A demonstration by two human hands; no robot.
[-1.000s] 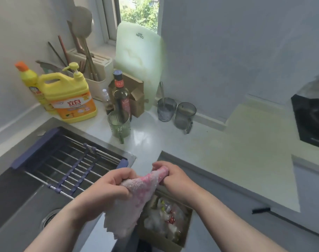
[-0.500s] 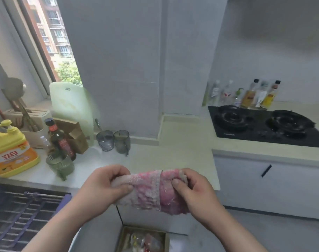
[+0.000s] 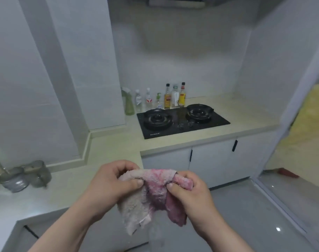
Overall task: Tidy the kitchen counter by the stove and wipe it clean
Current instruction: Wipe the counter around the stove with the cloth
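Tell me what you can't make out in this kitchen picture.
Head view, all of it:
- Bottles behind the stove: labels too small to read.
- Glass cups: blurred, contents unclear.
- Range hood: cut off by the top edge.
- Cloth: bunched, partly covered by the left hand and right hand gripping it.
- Yellow shape at right: blurred, unidentifiable.

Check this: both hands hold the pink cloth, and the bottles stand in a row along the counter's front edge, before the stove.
Wrong on one point. The bottles stand at the back, against the wall behind the stove, not along the front edge of the counter; the head view shows it. The left hand and right hand do both hold the pink cloth.
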